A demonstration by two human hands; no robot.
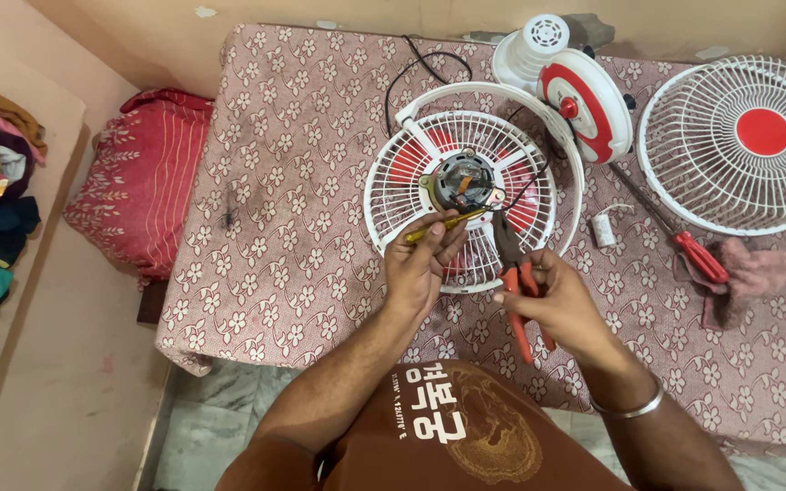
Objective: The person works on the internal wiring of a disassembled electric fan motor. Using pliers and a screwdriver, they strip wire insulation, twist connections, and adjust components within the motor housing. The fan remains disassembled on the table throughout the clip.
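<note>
1. Left hand (420, 264) is gripping a yellow screwdriver (443, 223), tip at the motor (464, 180) inside the rear grille (466, 191).
2. Right hand (552, 300) is clenching orange pliers (516, 282) beside it.
3. Steadying the grille on the bed (302, 182) is helping, I judge.

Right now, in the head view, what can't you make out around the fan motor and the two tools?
- Motor screws and terminals: too small to tell.
- Screwdriver tip: lost against the motor; its handle end is covered by the left hand.
- Pliers jaws: dark against the grille, open or closed unclear; the right hand hides part of the grips.
- Front guard: cut by the right edge.
</note>
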